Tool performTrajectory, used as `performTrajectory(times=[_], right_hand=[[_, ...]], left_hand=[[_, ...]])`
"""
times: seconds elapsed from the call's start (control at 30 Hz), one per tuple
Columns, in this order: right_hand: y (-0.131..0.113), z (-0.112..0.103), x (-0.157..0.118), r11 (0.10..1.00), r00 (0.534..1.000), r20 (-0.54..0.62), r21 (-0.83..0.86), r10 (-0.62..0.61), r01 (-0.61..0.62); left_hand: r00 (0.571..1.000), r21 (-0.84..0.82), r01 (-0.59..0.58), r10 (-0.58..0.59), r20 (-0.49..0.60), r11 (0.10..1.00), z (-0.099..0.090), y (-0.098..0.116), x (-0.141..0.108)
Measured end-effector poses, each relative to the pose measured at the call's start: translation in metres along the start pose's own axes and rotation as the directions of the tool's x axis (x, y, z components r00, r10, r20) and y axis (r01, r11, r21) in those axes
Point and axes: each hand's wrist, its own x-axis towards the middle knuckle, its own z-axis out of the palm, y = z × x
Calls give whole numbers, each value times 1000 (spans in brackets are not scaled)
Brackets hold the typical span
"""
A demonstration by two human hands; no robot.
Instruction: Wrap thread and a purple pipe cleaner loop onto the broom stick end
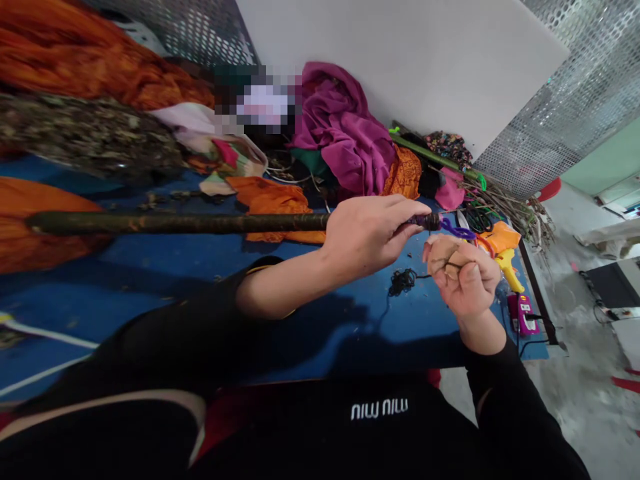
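My left hand (370, 233) is wrapped round a long dark wooden stick (175, 223) close to its right end, and the stick lies level above the table. Past my fingertips, dark cord winds round the stick's end, with a purple cord (457, 230) looped just beyond it. My right hand (465, 277) is closed, palm up, below that end, with a thin black cord running across its fingers. From this hand the cord trails left to a small tangle of black cord (401, 283) on the blue table (310, 327).
Crumpled magenta cloth (350, 133) and orange cloth (280, 200) lie along the back. At the right edge are a yellow glue gun (511, 270), a purple power strip (523, 315) and black scissors (479, 219). Thin twigs (525, 207) stick out over the far right corner.
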Motion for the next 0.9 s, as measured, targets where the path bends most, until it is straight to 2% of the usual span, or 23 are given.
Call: performTrajectory(times=[0.07, 0.1, 0.2, 0.4, 0.6, 0.77, 0.9], right_hand=[[0, 9, -6, 999, 991, -134, -33, -11, 6], [-1, 12, -9, 998, 987, -157, -67, -19, 9], [-1, 18, -14, 989, 988, -155, -145, 0, -22], [11, 19, -23, 987, 982, -187, -157, 9, -39], [14, 12, -37, 958, 983, -149, -250, 104, -139], [19, 12, -50, 912, 962, -192, -328, 192, -247], [30, 12, -48, 888, 944, -156, -325, 290, -326]], left_hand=[[999, 40, 29, -30, 21, 999, 0, 2, 1], [998, 58, 46, -48, 38, 997, -1, 3, 1], [993, 86, 73, -81, 88, 994, -2, 4, 3], [988, 101, 33, -48, 149, 994, -5, 4, 4], [973, 199, 12, -57, 222, 980, -9, 10, 5], [981, 156, 10, -40, 188, 988, -14, 8, 5], [988, 110, 52, -67, 137, 993, -15, 5, 5]])
